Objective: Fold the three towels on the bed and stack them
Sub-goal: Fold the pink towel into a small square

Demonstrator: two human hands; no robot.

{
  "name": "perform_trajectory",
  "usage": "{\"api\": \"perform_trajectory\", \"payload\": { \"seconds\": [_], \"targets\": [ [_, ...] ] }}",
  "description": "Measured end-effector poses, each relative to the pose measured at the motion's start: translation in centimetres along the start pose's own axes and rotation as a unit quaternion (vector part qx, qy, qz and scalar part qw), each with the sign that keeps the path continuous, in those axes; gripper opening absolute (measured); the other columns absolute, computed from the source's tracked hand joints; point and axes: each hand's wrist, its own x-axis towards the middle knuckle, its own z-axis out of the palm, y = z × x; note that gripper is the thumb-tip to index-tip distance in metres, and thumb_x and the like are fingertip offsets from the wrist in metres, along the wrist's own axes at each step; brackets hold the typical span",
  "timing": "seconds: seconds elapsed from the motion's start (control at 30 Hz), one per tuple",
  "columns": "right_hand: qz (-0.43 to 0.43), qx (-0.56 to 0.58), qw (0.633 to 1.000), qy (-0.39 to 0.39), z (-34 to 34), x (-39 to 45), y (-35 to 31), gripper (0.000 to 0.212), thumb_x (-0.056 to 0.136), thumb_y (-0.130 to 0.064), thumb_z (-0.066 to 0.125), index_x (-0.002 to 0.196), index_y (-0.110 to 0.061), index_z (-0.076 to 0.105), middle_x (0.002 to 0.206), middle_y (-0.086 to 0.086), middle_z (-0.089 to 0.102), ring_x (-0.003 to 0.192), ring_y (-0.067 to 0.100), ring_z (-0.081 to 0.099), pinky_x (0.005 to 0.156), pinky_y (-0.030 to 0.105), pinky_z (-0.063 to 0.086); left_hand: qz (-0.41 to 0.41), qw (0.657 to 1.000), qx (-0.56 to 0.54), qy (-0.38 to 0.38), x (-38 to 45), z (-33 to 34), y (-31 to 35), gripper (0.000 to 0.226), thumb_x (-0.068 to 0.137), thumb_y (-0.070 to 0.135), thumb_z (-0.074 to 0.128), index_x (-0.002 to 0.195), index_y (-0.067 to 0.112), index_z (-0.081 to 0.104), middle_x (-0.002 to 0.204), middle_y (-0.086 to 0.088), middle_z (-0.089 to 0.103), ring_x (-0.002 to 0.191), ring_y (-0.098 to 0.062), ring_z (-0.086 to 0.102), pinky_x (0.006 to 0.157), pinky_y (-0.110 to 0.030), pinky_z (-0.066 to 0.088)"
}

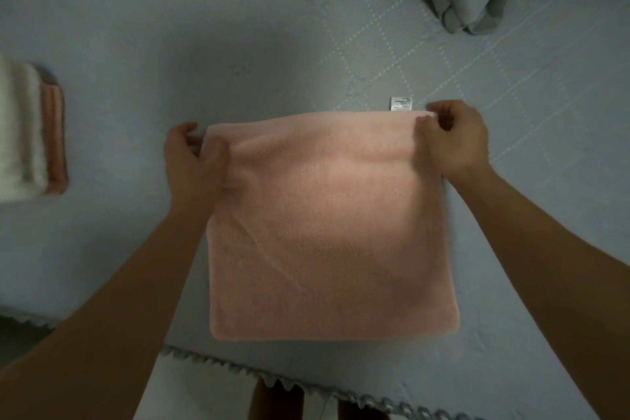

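I see the pink towel (332,232) lying near the front edge of the blue bedspread (136,44), a soft, roughly square doubled layer with a white care label (401,103) sticking out at its far right corner. My left hand (194,160) pinches the far left corner with fingers curled around the cloth, and my right hand (455,140) grips the far right corner the same way, both arms reaching forward along the towel's sides. Well apart at the left sits a stack of folded towels (30,133), white on pink.
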Motion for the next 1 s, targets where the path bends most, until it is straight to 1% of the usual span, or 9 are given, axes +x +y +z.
{"api": "perform_trajectory", "payload": {
  "seconds": [0.07,0.23,0.37,0.5,0.57,0.67,0.8,0.9,1.0],
  "targets": [
    [-0.043,-0.043,0.998,-0.024,-0.1,0.4,-0.5,0.036,0.082,-0.028,0.059,0.118,-0.023,0.065,0.114,0.003,0.061,0.100,0.016,0.060,0.091,0.027,0.047,0.030,0.999,0.030,-0.030,1.0,-0.1,0.5,0.055,0.084,0.032,0.067,0.134,0.018,0.051,0.125,-0.010,0.056,0.105,-0.022,0.059,0.093,-0.034,0.050],
    [-0.002,-0.010,1.000,-0.023,-0.1,-0.1,-0.3,0.043,0.080,-0.029,0.065,0.122,-0.021,0.057,0.111,-0.002,0.057,0.091,0.010,0.056,0.078,0.014,0.041,0.047,0.988,0.104,-0.101,2.7,-0.1,1.0,0.051,0.082,0.030,0.067,0.130,0.015,0.058,0.124,-0.014,0.060,0.107,-0.026,0.061,0.100,-0.038,0.048],
    [0.102,0.034,0.994,-0.014,-0.1,-5.3,2.9,0.025,0.082,-0.039,0.063,0.103,-0.026,0.060,0.086,-0.018,0.060,0.078,0.003,0.055,0.062,0.008,0.032,-0.009,0.997,0.013,-0.070,-0.6,-0.8,-0.7,0.050,0.085,0.040,0.066,0.128,0.016,0.055,0.111,0.002,0.061,0.093,-0.013,0.057,0.083,-0.028,0.045],
    [0.134,0.048,0.989,-0.049,-0.7,-12.6,7.2,0.014,0.088,-0.041,0.060,0.095,-0.028,0.060,0.083,-0.019,0.061,0.078,-0.003,0.056,0.061,0.019,0.039,-0.112,0.991,-0.009,-0.066,-6.9,-1.9,-5.0,0.036,0.085,0.055,0.062,0.104,0.025,0.057,0.087,0.014,0.060,0.082,-0.011,0.058,0.073,-0.030,0.044],
    [0.145,0.043,0.985,-0.084,-1.1,-15.5,9.2,0.016,0.091,-0.041,0.058,0.096,-0.026,0.063,0.084,-0.015,0.064,0.079,-0.002,0.057,0.062,0.025,0.040,-0.118,0.989,0.021,-0.083,-10.2,-2.8,-7.2,0.026,0.089,0.049,0.059,0.089,0.024,0.054,0.078,0.012,0.057,0.075,-0.013,0.055,0.065,-0.034,0.043],
    [0.155,0.021,0.979,-0.133,-1.7,-18.9,11.4,0.019,0.094,-0.038,0.057,0.090,-0.021,0.066,0.081,-0.007,0.066,0.077,0.011,0.062,0.061,0.027,0.042,-0.119,0.982,0.072,-0.125,-14.7,-4.1,-9.5,0.041,0.087,0.054,0.053,0.070,0.017,0.049,0.063,0.000,0.053,0.063,-0.018,0.050,0.054,-0.034,0.036],
    [0.156,-0.022,0.975,-0.159,-2.7,-20.7,12.5,0.020,0.096,-0.032,0.055,0.098,-0.016,0.068,0.078,-0.007,0.064,0.073,0.011,0.058,0.064,0.032,0.041,-0.142,0.975,0.102,-0.137,-19.0,-5.5,-10.5,0.044,0.091,0.049,0.048,0.086,0.007,0.061,0.076,-0.009,0.059,0.078,-0.029,0.061,0.064,-0.036,0.037],
    [0.151,-0.064,0.977,-0.134,-3.5,-21.1,11.6,0.014,0.093,-0.025,0.055,0.101,-0.017,0.064,0.076,-0.009,0.059,0.072,0.017,0.058,0.061,0.030,0.039,-0.175,0.975,0.106,-0.092,-20.6,-5.7,-9.4,0.021,0.091,0.030,0.057,0.098,0.010,0.057,0.088,-0.009,0.059,0.090,-0.036,0.061,0.072,-0.037,0.039],
    [0.067,-0.106,0.990,-0.058,-3.1,-20.6,8.2,0.032,0.081,-0.024,0.053,0.109,-0.015,0.062,0.099,0.008,0.065,0.094,0.033,0.062,0.075,0.041,0.052,-0.076,0.987,0.132,-0.057,-19.3,-4.7,-7.1,0.044,0.086,0.004,0.061,0.128,0.002,0.052,0.127,-0.022,0.053,0.118,-0.040,0.049,0.098,-0.047,0.041]
  ]
}}
